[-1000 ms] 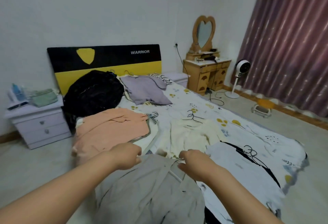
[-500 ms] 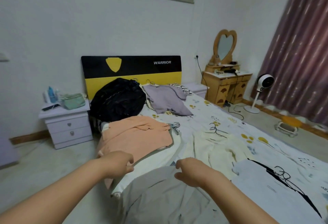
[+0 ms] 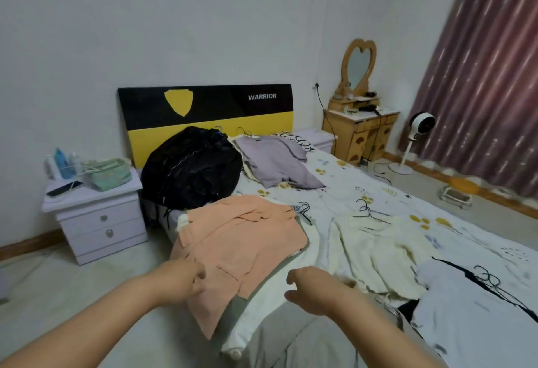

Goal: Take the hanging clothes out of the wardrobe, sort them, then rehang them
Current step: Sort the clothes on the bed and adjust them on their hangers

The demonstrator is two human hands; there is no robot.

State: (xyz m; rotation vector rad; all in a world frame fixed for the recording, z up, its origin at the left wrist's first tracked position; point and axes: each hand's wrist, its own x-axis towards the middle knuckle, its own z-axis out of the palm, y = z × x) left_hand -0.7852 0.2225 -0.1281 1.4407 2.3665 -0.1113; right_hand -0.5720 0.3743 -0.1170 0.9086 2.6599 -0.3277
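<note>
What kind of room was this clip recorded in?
A home bedroom, most likely. A bed with a black and yellow headboard fills the middle, a bedside cabinet stands next to it, and a dressing table with a heart-shaped mirror sits by the curtain.

Near my hands the peach garment (image 3: 241,245) is soft, matt cloth. The cream top (image 3: 381,251) to its right looks knitted, its hanger (image 3: 368,210) thin dark wire. Far left, the black clothes pile (image 3: 192,166) has a faint sheen. The dresser (image 3: 361,131) is glossy yellowish wood; the nightstand (image 3: 99,216) is smooth and painted.
</note>
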